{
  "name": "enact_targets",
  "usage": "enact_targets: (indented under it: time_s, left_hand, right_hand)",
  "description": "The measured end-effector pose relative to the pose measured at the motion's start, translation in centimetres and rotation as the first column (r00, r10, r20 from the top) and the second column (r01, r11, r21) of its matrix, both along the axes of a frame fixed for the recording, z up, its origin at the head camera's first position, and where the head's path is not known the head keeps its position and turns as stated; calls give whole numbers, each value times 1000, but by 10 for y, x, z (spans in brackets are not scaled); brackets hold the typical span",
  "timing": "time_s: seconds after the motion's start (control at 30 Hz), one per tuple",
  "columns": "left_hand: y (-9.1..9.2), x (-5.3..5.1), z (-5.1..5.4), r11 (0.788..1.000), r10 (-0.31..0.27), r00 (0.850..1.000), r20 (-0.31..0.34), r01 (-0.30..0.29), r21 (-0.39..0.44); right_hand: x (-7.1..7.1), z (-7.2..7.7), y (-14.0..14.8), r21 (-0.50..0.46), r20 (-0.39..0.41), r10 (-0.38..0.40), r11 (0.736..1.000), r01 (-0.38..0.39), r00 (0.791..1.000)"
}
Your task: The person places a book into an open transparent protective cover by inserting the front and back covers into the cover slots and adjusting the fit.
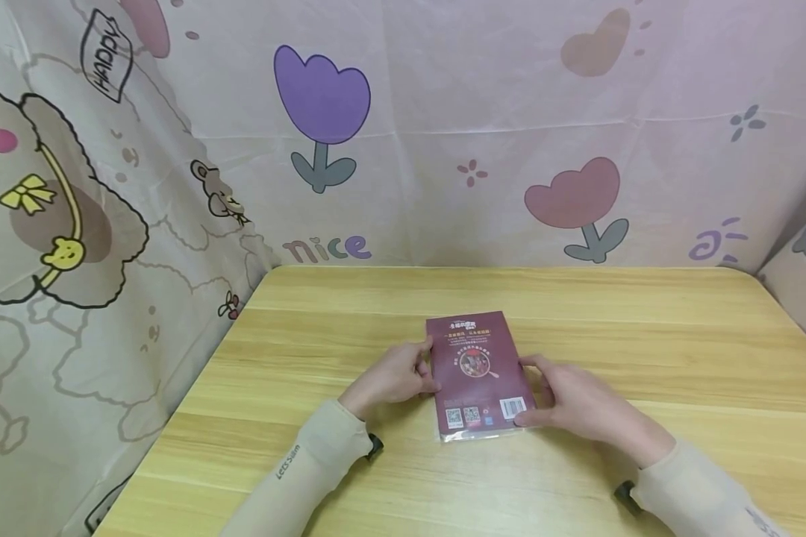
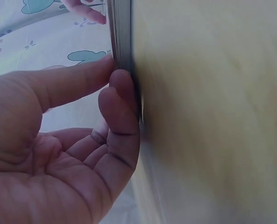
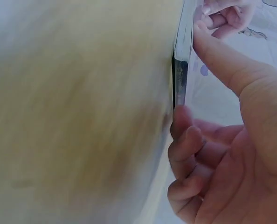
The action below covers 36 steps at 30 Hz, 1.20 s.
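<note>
A thin maroon book (image 1: 478, 390) in clear plastic lies on the wooden table, back cover up, with a round picture, QR codes and a barcode. My left hand (image 1: 398, 374) holds its left edge; in the left wrist view the thumb and curled fingers meet at the book's side (image 2: 123, 32). At the right edge, my right hand (image 1: 580, 399) grips the book, thumb near the barcode corner and index finger farther up. The right wrist view shows the thumb over the cover and curled fingertips at the pale and dark side (image 3: 184, 42).
The light wooden table (image 1: 698, 335) extends around the book on all sides. Behind it hangs a pale cloth (image 1: 430, 82) printed with flowers, and a patterned cloth (image 1: 168, 298) drapes along the left side.
</note>
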State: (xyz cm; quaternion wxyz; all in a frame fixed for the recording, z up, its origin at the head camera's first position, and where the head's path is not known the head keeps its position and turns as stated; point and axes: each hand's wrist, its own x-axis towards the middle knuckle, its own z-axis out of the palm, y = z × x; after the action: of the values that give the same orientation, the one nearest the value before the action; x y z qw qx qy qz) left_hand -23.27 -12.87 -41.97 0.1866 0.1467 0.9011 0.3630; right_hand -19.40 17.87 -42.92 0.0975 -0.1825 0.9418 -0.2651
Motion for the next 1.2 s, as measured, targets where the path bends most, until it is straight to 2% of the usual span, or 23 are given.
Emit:
enact_targets:
  time_s: [0.17,0.4,0.7,1.0,1.2]
  left_hand:
    - [3,1,1,1000,19,1000,-5,-19,-4]
    - [6,3,1,997,51,998,32,-53,52]
    - [8,3,-2,998,49,999,9,-49,49]
    - [8,5,-2,997,64,998,15,-65,39]
    - [7,5,-1,997,68,998,17,-69,30]
  right_hand:
    - [4,4,-2,45,-54,-30,998,33,998]
    - [13,11,-9,14,-56,-50,999,51,997]
    - [7,10,-1,-133,59,-19,991,26,998]
    - [2,6,6,-260,170,-21,963,66,985]
    - [-2,3,9,-339,239,17,938,67,971]
